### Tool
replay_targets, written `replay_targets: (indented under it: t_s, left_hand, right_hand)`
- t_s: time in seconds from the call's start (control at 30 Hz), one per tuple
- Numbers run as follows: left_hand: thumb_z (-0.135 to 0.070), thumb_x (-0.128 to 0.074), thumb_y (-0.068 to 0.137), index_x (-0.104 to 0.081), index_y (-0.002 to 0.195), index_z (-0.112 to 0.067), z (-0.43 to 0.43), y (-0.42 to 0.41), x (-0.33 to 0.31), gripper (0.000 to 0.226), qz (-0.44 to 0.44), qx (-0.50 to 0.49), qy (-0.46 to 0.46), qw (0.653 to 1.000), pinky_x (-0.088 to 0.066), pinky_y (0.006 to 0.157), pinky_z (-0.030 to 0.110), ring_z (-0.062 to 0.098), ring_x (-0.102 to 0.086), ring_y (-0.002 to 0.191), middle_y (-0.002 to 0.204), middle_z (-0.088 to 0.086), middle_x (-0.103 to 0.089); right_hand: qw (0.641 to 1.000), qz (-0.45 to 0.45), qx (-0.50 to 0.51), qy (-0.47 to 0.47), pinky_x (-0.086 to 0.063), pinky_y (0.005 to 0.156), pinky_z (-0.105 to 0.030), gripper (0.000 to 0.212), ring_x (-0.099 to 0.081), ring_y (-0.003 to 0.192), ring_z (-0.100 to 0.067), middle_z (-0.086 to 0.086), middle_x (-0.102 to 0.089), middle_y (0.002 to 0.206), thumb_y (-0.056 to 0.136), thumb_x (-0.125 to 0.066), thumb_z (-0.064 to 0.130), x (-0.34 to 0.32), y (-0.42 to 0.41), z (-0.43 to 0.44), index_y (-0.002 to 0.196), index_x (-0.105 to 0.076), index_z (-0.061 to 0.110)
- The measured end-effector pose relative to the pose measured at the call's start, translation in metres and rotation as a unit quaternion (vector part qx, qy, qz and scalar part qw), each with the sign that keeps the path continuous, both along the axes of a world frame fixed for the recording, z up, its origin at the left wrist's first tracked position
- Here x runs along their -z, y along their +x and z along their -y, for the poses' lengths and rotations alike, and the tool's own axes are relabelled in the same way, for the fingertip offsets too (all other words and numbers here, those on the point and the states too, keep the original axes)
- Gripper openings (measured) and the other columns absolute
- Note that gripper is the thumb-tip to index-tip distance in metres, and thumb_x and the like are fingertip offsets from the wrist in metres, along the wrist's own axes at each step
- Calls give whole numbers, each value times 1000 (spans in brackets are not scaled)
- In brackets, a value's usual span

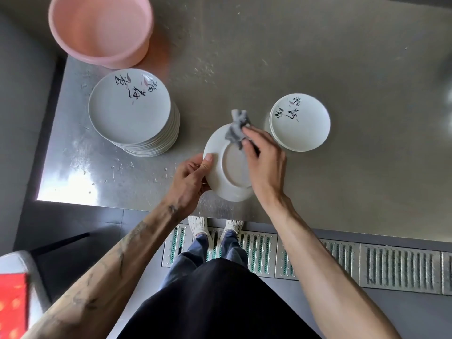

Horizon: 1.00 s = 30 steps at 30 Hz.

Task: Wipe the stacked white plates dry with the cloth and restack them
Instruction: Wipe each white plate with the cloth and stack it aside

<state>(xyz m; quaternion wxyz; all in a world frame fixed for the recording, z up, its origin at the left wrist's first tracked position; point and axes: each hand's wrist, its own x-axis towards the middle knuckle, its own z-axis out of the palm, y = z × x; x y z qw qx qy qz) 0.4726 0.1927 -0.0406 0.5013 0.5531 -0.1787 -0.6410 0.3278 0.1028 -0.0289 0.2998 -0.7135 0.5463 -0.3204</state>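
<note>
A tall stack of white plates (129,106) with black brush lettering stands on the steel table at the left. A short stack of the same plates (300,122) sits at the right. Between them I hold one white plate (220,177) upside down, its foot ring facing up. My left hand (193,178) grips its left rim, thumb on top. My right hand (263,157) holds a crumpled grey cloth (236,128) against the plate's far edge.
A pink plastic basin (100,28) stands at the table's far left corner, behind the tall stack. The steel table's (342,179) near edge runs just below my hands. A metal floor grate (391,270) lies under my feet. A red object (12,304) is at the lower left.
</note>
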Motion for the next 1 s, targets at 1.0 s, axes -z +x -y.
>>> replay_targets:
  t_s: [1.0]
  left_hand:
    - [-27, -47, 107, -68, 112, -3, 0, 3, -1, 32, 0, 4, 17, 1000, -57, 72, 35, 19, -63, 82, 96, 11, -67]
  right_hand:
    - [979, -38, -181, -84, -47, 109, -30, 30, -64, 120, -23, -7, -71, 125, 90, -66, -6, -6, 16, -4, 117, -76, 5]
